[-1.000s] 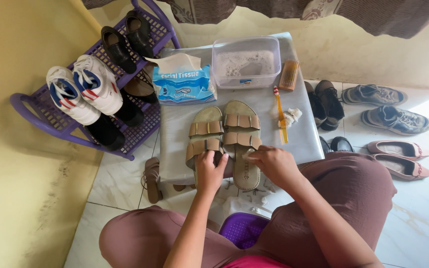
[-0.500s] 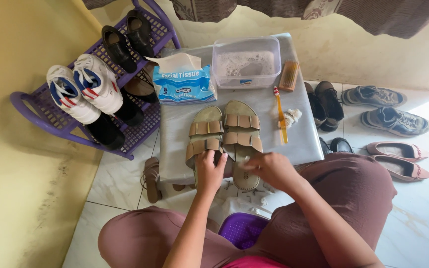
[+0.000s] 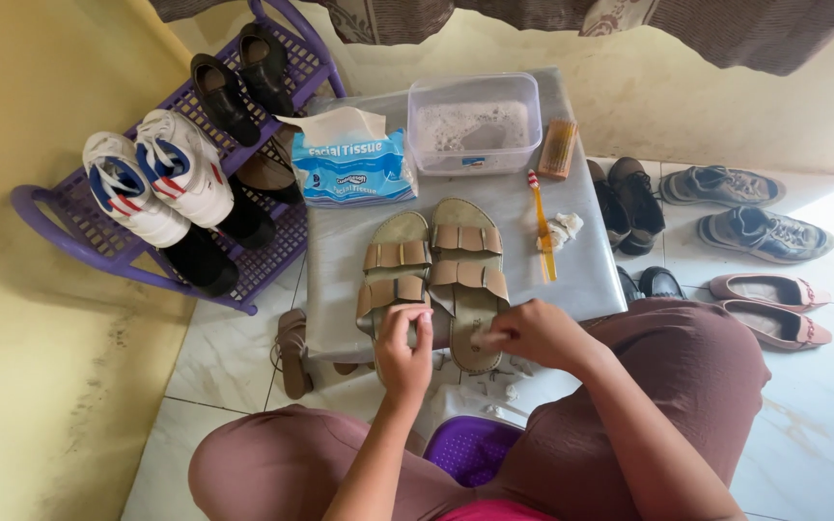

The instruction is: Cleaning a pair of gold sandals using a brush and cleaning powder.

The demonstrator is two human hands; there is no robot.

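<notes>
A small grey table [image 3: 340,260] fills the middle of the view, with a purple shoe rack [image 3: 60,227] to its left carrying white sneakers [image 3: 161,178] and black shoes [image 3: 234,77]. On the tiled floor to the right lie grey trainers [image 3: 760,207], pink flats [image 3: 774,309] and dark shoes [image 3: 629,198].

On the table's far edge stands a clear plastic tub [image 3: 475,121] of foamy water, with a blue pack of facial tissue [image 3: 354,164] to its left and a small brown brush [image 3: 558,148] to its right. A pair of tan two-strap sandals [image 3: 436,270] lies side by side in the centre, toes pointing away from the person, heels at the near edge. To their right lie a yellow toothbrush [image 3: 542,227] and a crumpled white wad [image 3: 565,229].

The left hand [image 3: 404,342] sits at the heel of the left sandal [image 3: 393,275], fingers curled in and pinched together; it covers the heel, and whether it grips the sandal or something small I cannot tell. The right hand [image 3: 531,333] rests at the heel of the right sandal [image 3: 470,275], just to its right side, fingers closed in a narrow pinch on a small white scrap that touches the insole. Both sandals extend away from the hands toward the tub.
</notes>
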